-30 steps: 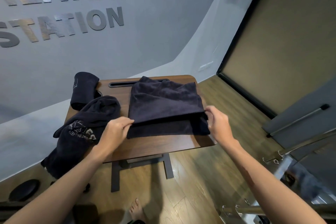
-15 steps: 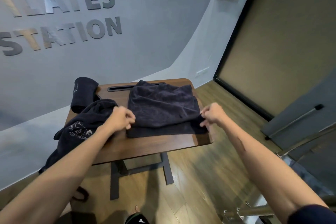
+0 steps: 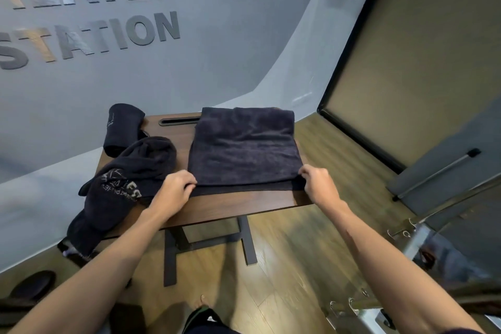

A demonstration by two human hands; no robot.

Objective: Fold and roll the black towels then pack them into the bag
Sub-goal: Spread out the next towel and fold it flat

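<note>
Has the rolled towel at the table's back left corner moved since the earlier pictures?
No. The rolled towel sits where it did, left of the table's slot.

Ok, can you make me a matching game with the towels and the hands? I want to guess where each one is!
Things:
1. rolled towel
2. crumpled towel
3. flat towel
4. right hand

Places:
A. spread on the table's right half
B. at the table's far left corner
C. pinching the flat towel's near right corner
D. hanging over the table's left edge

Pairs: 1-B, 2-D, 3-A, 4-C
</note>
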